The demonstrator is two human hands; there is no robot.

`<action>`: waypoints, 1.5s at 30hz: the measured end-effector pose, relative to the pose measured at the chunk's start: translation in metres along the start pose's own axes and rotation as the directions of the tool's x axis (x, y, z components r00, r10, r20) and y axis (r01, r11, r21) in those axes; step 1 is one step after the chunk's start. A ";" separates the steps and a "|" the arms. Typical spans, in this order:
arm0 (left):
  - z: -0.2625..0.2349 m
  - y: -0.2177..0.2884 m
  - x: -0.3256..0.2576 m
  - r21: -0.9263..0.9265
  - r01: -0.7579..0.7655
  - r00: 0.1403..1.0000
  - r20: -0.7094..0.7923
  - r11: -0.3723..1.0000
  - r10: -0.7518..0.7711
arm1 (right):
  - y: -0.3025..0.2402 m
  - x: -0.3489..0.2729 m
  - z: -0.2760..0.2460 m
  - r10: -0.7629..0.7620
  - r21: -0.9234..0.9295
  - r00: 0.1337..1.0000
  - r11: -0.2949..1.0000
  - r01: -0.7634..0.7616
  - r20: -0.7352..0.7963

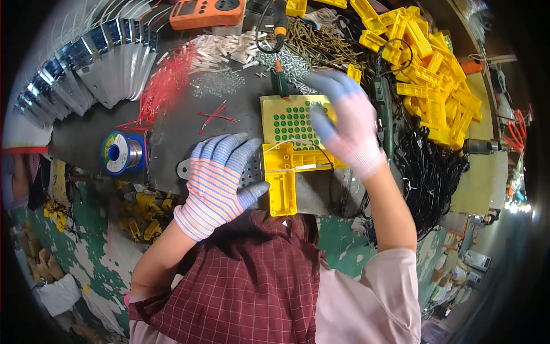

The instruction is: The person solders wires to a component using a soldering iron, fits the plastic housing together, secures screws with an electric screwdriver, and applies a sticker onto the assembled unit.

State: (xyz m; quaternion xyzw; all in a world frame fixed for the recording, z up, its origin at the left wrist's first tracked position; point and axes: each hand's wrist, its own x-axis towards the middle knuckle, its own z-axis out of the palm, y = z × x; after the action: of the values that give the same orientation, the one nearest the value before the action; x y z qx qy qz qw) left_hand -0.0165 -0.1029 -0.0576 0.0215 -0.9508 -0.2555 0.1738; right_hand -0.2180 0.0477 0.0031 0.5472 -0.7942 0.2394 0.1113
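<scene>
My left hand [220,180], in a striped glove with grey-blue fingertips, lies with fingers stretched over a perforated metal plate [252,172]. Its thumb points toward a yellow plastic housing [282,192], apart from or just touching its edge. A white wire and a dark wire run across the housing's upper part. Beyond it sits a pale yellow board with rows of green dots [293,123]. Over that board's right side hovers my right hand [349,120], also gloved and blurred, thumb and fingers apart, near a pile of silver screws [292,69]. Nothing shows in its grasp.
Many yellow housings [429,74] heap at the right, above black cables [429,178]. A solder spool [123,152], red wires [166,86] and metal plates in clear sleeves [109,69] lie left. An electric screwdriver [279,69] hangs beyond the board; an orange meter [207,12] stands behind.
</scene>
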 end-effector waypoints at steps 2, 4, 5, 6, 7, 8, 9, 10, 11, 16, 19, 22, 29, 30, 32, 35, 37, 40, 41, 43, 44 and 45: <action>0.002 -0.005 0.001 0.021 -0.024 0.999 0.039 0.999 0.024 | -0.005 -0.059 -0.026 0.262 0.085 0.965 0.962 -0.260 -0.010; 0.001 -0.004 0.004 0.030 -0.033 0.997 0.067 0.999 0.031 | -0.016 -0.125 -0.040 0.314 -0.028 0.949 0.949 -0.314 0.001; 0.001 -0.002 0.005 0.047 -0.032 0.996 0.087 0.998 0.028 | -0.025 -0.152 -0.044 0.357 -0.058 0.932 0.933 -0.354 0.063; 0.003 0.000 0.006 0.048 -0.044 0.996 0.077 0.998 0.040 | -0.036 -0.170 -0.045 0.385 -0.084 0.915 0.922 -0.378 0.116; 0.003 -0.001 0.007 0.044 -0.055 0.995 0.089 0.997 0.051 | -0.046 -0.183 -0.043 0.371 -0.108 0.919 0.927 -0.359 0.133; 0.003 -0.003 0.007 0.013 -0.061 0.995 0.082 0.998 0.060 | -0.049 -0.191 -0.035 0.353 -0.150 0.932 0.929 -0.339 0.080; 0.003 -0.004 0.009 -0.018 -0.068 0.995 0.073 0.998 0.069 | -0.050 -0.197 -0.028 0.332 -0.195 0.943 0.927 -0.320 0.027; 0.000 -0.004 0.011 -0.011 -0.085 0.993 0.083 0.996 0.085 | -0.052 -0.199 -0.023 0.343 -0.194 0.939 0.923 -0.332 0.020; -0.005 -0.005 0.010 -0.010 -0.094 0.991 0.090 0.996 0.094 | -0.053 -0.198 -0.017 0.359 -0.201 0.933 0.913 -0.355 -0.018; -0.033 -0.023 0.000 0.033 -0.054 0.984 0.171 0.998 0.048 | -0.039 -0.176 -0.019 0.500 0.059 0.864 0.865 -0.498 -0.052; -0.042 -0.028 -0.006 0.061 -0.057 0.986 0.161 0.997 0.046 | -0.023 -0.139 -0.013 0.367 0.141 0.929 0.919 -0.369 0.039; -0.045 -0.027 -0.006 0.075 -0.042 0.984 0.177 0.996 0.028 | -0.015 -0.118 -0.010 0.259 -0.040 0.944 0.966 -0.256 0.204; -0.042 -0.024 0.005 0.096 -0.038 0.981 0.194 0.995 0.019 | -0.006 -0.111 -0.012 -0.005 -0.340 0.988 0.939 0.058 0.156; -0.042 -0.024 0.006 0.095 -0.037 0.981 0.194 0.995 0.018 | -0.005 -0.110 -0.012 -0.004 -0.340 0.988 0.939 0.058 0.157; -0.042 -0.026 0.007 0.082 -0.054 0.981 0.189 0.995 0.038 | -0.002 -0.106 -0.013 0.013 -0.329 0.974 0.942 0.063 0.225; -0.045 -0.025 0.009 0.113 -0.057 0.971 0.238 0.992 0.029 | -0.004 -0.106 -0.011 -0.037 -0.366 0.973 0.923 0.120 0.227; -0.050 -0.013 0.023 0.102 -0.077 0.977 0.208 0.992 0.054 | -0.004 -0.103 -0.009 -0.064 -0.359 0.971 0.922 0.146 0.231; -0.037 0.004 0.054 0.066 -0.132 0.979 0.162 0.989 0.120 | -0.005 -0.102 -0.011 -0.076 -0.360 0.969 0.919 0.160 0.235; -0.031 0.007 0.063 0.042 -0.165 0.976 0.150 0.985 0.157 | -0.006 -0.103 -0.011 -0.061 -0.364 0.970 0.920 0.147 0.236; -0.030 0.008 0.063 -0.113 -0.075 0.980 0.175 0.991 0.094 | -0.008 -0.102 -0.012 -0.059 -0.373 0.966 0.915 0.153 0.252; -0.033 0.007 0.058 -0.130 -0.077 0.980 0.175 0.989 0.099 | -0.007 -0.102 -0.012 -0.057 -0.371 0.968 0.917 0.147 0.243; -0.034 0.008 0.050 -0.151 -0.080 0.978 0.181 0.985 0.108 | -0.008 -0.104 -0.010 -0.046 -0.369 0.971 0.920 0.133 0.235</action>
State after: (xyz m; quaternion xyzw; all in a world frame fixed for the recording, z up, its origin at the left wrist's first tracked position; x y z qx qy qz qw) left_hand -0.0516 -0.1188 -0.0106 -0.0603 -0.9423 -0.3150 0.0960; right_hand -0.1724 0.1355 -0.0318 0.5744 -0.8069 0.0123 0.1372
